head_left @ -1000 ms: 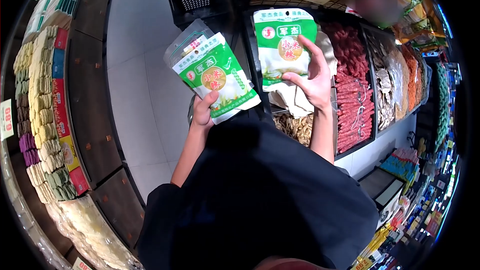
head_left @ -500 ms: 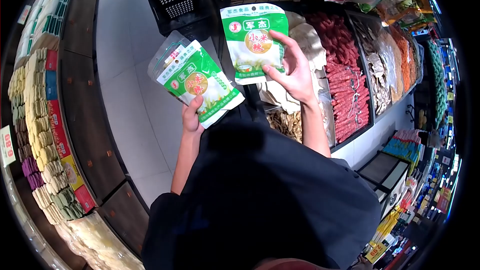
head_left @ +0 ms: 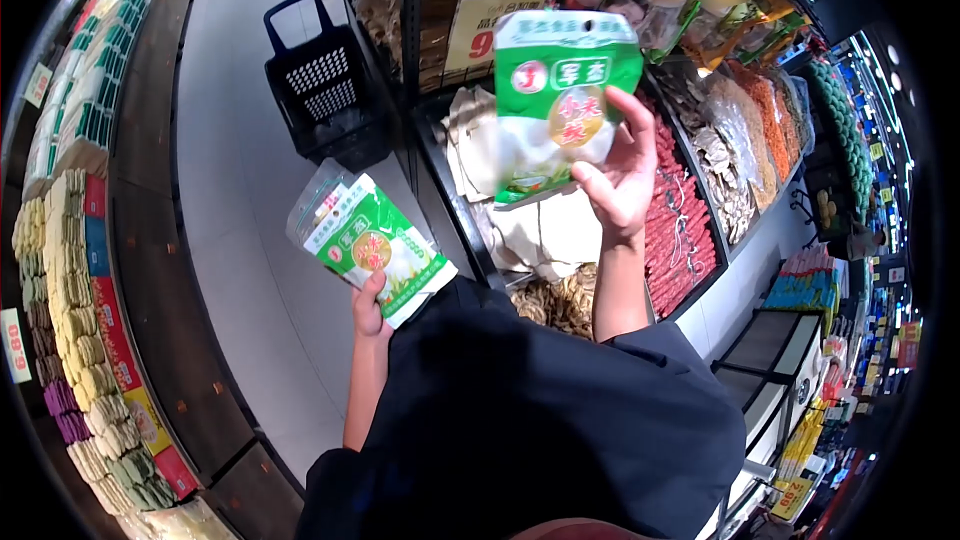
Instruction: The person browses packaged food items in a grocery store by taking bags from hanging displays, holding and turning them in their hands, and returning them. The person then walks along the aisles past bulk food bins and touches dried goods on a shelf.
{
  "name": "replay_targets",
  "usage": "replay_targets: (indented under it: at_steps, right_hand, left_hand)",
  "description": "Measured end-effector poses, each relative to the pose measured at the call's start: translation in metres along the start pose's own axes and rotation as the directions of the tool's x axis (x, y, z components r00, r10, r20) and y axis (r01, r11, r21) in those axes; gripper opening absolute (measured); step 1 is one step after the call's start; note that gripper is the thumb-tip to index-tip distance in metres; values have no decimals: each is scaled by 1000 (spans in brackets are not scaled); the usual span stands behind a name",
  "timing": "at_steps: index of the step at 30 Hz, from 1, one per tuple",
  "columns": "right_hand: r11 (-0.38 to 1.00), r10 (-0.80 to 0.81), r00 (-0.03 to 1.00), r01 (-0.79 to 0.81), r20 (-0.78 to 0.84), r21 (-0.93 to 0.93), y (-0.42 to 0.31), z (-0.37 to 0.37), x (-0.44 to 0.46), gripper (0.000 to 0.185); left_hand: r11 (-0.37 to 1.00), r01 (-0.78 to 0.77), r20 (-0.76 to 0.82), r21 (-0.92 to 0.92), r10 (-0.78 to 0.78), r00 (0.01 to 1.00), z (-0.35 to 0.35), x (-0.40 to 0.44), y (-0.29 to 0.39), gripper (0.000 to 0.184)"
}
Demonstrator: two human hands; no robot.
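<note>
packet, green-white, pinched in right hand, thumb vs fingers, up over dried-goods tray. left hand pinching second packet plus clear-topped pouch, lower, black basket beyond.

The black-edged display stand bears pale sheets, brown strips and red sticks.

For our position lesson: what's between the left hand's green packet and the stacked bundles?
From the packet, in the head view: grey floor, dark cabinet, then coloured strip.
</note>
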State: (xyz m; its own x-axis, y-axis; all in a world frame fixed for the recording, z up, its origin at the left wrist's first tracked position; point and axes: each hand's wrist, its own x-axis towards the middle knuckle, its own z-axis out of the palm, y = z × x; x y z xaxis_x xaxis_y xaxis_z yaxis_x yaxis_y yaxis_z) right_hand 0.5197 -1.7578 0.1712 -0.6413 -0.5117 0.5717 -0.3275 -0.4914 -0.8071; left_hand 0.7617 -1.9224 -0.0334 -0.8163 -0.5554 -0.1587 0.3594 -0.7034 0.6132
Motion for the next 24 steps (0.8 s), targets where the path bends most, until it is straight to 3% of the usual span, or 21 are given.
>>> replay_targets:
  at_steps: [2, 4, 10, 12, 20, 22, 24]
  right_hand:
    - [990, -129, 991, 131, -43, 44, -14, -2, 16, 76]
    - [978, -207, 974, 209, -93, 15, -27, 1, 34, 79]
    - [939, -340, 934, 331, -106, -93, -37, -5, 69, 77]
    - [960, -280, 957, 281, -69, -2, -44, 0, 73, 74]
    - [964, -266, 964, 266, -32, -9, -32, 1, 84, 69]
    - [984, -179, 984, 179, 16, 6, -35, 4, 84, 68]
    - [979, -202, 979, 202, 24, -14, -30, 2, 87, 67]
  left_hand:
    - [996, 33, 21, -87, -32, 999, 4, -1, 5, 53]
    - [1000, 17, 50, -9, -16, 999, -6, 1, 1, 60]
    - [1000, -3, 68, -8, 3, 998, 2, 0, 6, 60]
    - [1000, -25, 69, -2, 25, 997, 5, 1, 6, 58]
    - [999, -29, 23, -16, 29, 999, -6, 1, 2, 58]
    - [999, -31, 22, -11, 32, 999, -2, 1, 4, 58]
    - [996, -4, -6, -84, 4, 1000, 0, 0, 5, 52]
